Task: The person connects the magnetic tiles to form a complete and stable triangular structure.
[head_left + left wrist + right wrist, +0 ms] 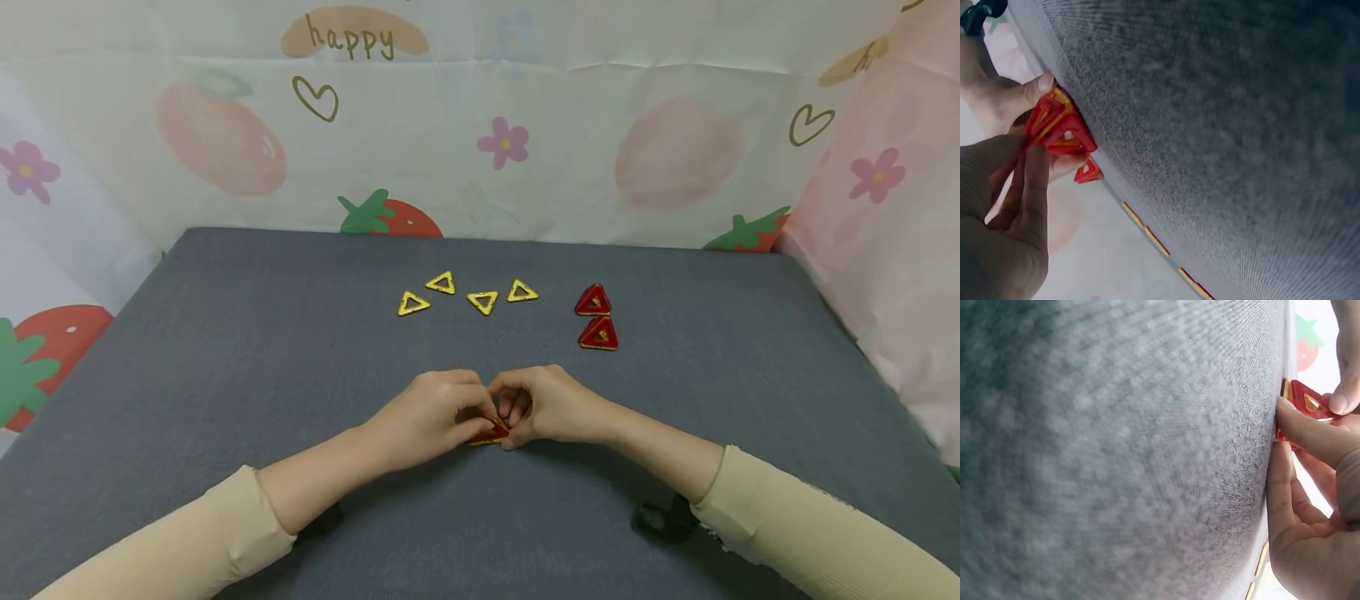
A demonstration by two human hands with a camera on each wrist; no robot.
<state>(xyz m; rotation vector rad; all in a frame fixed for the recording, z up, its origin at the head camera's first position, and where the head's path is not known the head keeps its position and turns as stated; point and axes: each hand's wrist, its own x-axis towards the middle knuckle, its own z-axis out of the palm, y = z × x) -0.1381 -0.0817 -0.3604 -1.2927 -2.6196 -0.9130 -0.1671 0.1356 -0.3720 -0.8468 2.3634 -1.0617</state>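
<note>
Left hand [1027, 240] pinches red pyramid [1067, 132]; right hand [1000, 107] touches pyramid opposite; smaller-looking red piece [1088, 173] behind pyramid; yellow-edged flat pieces [1132, 214] farther beyond pyramid; grey table [1210, 137] beneath pyramid.

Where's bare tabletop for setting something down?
Gray tabletop lies bare left of the yellow triangles and right of the standalone red pieces. Crowded: front middle, where left hand and right hand hold another red piece.

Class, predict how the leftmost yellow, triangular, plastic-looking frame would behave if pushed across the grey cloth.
The yellow triangular frame lies flat, so it would probably slide rather than roll or tip. Its straight sides suggest stiffness; its open centre hints at lightness.
</note>
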